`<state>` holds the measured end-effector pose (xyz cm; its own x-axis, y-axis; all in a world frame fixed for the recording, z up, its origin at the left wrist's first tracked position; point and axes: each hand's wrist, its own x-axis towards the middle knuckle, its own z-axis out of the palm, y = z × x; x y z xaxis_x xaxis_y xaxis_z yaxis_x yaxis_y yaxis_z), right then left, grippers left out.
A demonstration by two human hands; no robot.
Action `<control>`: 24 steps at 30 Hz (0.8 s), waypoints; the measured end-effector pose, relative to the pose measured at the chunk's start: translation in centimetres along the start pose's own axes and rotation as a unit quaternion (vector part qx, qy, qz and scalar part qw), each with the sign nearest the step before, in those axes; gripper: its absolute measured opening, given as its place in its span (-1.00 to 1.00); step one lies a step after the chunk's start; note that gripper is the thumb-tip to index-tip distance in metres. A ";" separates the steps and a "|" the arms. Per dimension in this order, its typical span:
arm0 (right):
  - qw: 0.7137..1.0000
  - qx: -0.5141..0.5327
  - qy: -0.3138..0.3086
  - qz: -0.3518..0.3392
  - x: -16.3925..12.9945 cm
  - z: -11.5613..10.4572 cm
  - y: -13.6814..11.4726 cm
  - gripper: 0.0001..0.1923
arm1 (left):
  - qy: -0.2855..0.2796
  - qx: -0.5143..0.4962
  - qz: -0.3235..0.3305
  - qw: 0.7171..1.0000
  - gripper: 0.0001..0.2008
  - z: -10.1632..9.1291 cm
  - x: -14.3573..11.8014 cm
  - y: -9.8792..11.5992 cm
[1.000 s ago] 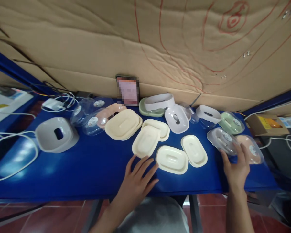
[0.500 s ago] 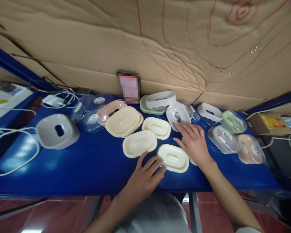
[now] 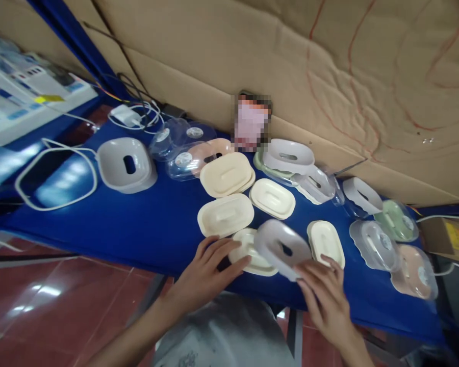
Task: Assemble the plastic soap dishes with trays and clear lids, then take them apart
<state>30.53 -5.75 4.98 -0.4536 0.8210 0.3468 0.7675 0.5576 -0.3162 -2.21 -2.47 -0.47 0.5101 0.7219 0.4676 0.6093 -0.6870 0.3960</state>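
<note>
My right hand [image 3: 325, 295] holds a white oval soap-dish part with a slot [image 3: 281, 248], lifted and tilted over the front of the blue table [image 3: 145, 224]. My left hand [image 3: 206, 270] rests with fingers spread at the table's front edge, its fingertips touching a cream oval tray [image 3: 252, 252]. More cream trays lie close by: one [image 3: 225, 215] just beyond my left hand, one [image 3: 272, 198] further back, one [image 3: 326, 241] to the right, and a stack [image 3: 226, 174] behind.
A grey dish base with a slot [image 3: 127, 164] and a white cable loop [image 3: 53, 178] lie at the left. Clear lids [image 3: 183, 145] and lidded dishes [image 3: 377, 237] stand at the back and right. A cardboard wall [image 3: 329, 76] backs the table. Red floor tiles lie below.
My right hand took the white slotted part from the back of the table and brought it forward over the front cream tray. The view swung left and tilted. My left hand stayed at the edge.
</note>
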 end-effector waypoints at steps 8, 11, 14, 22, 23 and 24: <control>0.996 -0.020 -0.066 -0.061 0.2 5.7 -2.8 -0.75 | -0.057 -0.015 0.037 0.998 -0.68 -0.1 0.0 -0.4; 0.997 -0.030 -0.048 -0.058 -0.1 6.5 -3.0 -0.68 | -0.055 -0.003 0.044 0.997 -0.69 0.1 -0.1 -0.5; 0.996 -0.024 -0.053 -0.060 -0.1 6.1 -2.8 -0.63 | -0.040 0.008 0.052 0.998 -0.69 0.3 0.0 -0.3; 0.997 -0.035 -0.028 -0.057 1.0 6.2 -2.4 -0.67 | -0.016 0.003 0.034 0.999 -0.69 1.0 0.2 -0.4; 0.997 -0.042 -0.024 -0.058 0.9 6.5 -2.7 -0.67 | -0.021 0.004 0.034 0.999 -0.68 1.1 0.1 -0.5; 0.997 -0.050 -0.018 -0.060 0.7 6.8 -3.0 -0.66 | -0.025 0.005 0.039 0.999 -0.67 1.2 0.0 -0.6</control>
<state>24.85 -5.97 0.14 -0.5596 0.7534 0.3452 0.7472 0.6389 -0.1831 -1.83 -1.98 -1.61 0.5856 0.6698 0.4566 0.5725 -0.7405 0.3519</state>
